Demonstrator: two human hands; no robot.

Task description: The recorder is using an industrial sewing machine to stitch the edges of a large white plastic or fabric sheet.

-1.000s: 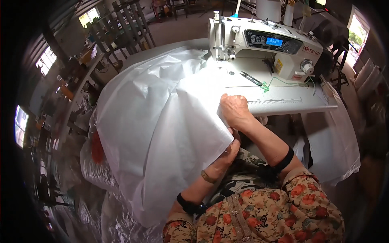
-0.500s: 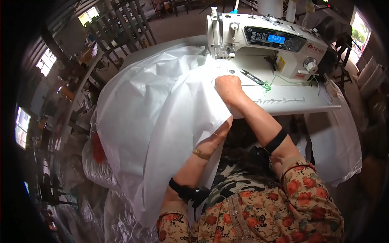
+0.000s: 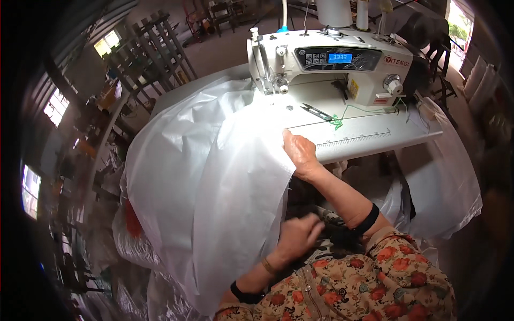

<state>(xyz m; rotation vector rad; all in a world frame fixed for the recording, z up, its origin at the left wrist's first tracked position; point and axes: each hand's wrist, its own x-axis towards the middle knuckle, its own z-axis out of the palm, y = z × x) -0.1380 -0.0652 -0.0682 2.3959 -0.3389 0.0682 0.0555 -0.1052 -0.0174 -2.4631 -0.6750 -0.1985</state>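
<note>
On the white counter [image 3: 375,142] before the white sewing machine [image 3: 332,64], my right hand [image 3: 301,155] pinches the edge of the large white woven plastic sheet [image 3: 214,176], while my left hand [image 3: 297,235], fingers loosely curled, grips its lower edge near my lap.

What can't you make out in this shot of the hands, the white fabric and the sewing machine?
Head view only:
- Left hand: motion-blurred at the lap, so its grip on the white fabric can't be judged.
- Right hand: its fingertips lie at the fabric edge; whether they pinch it is unclear.
- Sewing machine needle: too small to see.
- Table front edge: covered on the left by fabric.
- Room at the rim: dark and bent by the fisheye.
</note>
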